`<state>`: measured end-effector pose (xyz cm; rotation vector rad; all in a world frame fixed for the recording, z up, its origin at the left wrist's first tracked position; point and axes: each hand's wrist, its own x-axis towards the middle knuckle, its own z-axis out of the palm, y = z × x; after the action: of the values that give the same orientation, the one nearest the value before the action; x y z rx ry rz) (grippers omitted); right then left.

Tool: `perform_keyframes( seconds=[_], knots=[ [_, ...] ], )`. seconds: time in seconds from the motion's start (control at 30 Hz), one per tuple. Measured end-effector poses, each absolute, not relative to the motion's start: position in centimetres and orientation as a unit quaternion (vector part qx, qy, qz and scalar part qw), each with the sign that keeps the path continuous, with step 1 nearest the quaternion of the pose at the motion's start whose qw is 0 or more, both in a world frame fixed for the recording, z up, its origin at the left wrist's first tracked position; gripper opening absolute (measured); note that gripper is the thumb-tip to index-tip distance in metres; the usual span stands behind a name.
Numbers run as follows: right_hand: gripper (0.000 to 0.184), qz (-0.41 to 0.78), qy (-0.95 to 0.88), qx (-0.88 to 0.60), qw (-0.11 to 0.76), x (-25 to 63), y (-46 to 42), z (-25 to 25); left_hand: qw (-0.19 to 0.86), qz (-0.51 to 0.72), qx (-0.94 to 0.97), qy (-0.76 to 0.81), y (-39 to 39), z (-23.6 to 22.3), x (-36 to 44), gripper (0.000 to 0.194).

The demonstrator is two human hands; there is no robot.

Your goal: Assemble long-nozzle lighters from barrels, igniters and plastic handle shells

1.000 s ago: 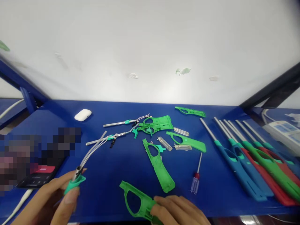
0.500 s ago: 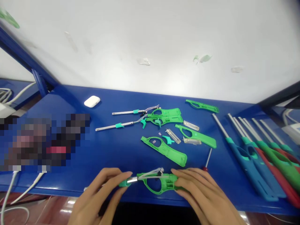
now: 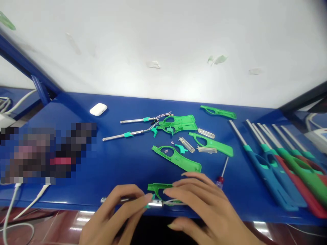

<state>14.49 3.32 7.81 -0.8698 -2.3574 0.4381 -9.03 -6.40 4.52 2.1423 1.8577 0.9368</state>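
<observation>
My left hand pinches a metal lighter tube at its teal collar, near the table's front edge; the tube's tip shows left of the hand. Thin wires trail from the tube's right end towards my right hand. That hand hovers over a green lighter handle half, fingers spread and thumb well apart, and hides the shell's right part. Whether its fingertips touch the wires or the shell is unclear. Just behind lies another green handle half, with a teal trigger beside it.
Farther back are two metal tubes with wires, green handle shells and clear fuel tanks. A screwdriver lies right of my right hand. Several assembled lighters lie at the right. A white earbud case sits back left.
My left hand has brought the tube right and slightly nearer, to the shell's front side. My right hand has released the shell's right end and moved left over it, its fingers spreading.
</observation>
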Motion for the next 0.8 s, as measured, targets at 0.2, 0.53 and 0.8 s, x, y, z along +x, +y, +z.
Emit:
perform_keyframes(
  seconds=[0.2, 0.53, 0.8],
  knots=[
    [0.035, 0.170, -0.910, -0.292, 0.241, 14.1, 3.8, 7.1, 0.084, 0.309, 0.702, 0.636, -6.3, 4.0, -9.3, 0.021],
    [0.040, 0.128, -0.908, -0.318, 0.241, 14.0, 3.0, 5.0, 0.102, 0.292, 0.701, 0.642, -5.8, 2.7, -9.5, 0.027],
    [0.035, 0.123, -0.901, -0.317, 0.268, 13.3, 3.1, 5.3, 0.107, 0.285, 0.726, 0.617, -5.8, 3.4, -10.0, 0.025]
  ],
)
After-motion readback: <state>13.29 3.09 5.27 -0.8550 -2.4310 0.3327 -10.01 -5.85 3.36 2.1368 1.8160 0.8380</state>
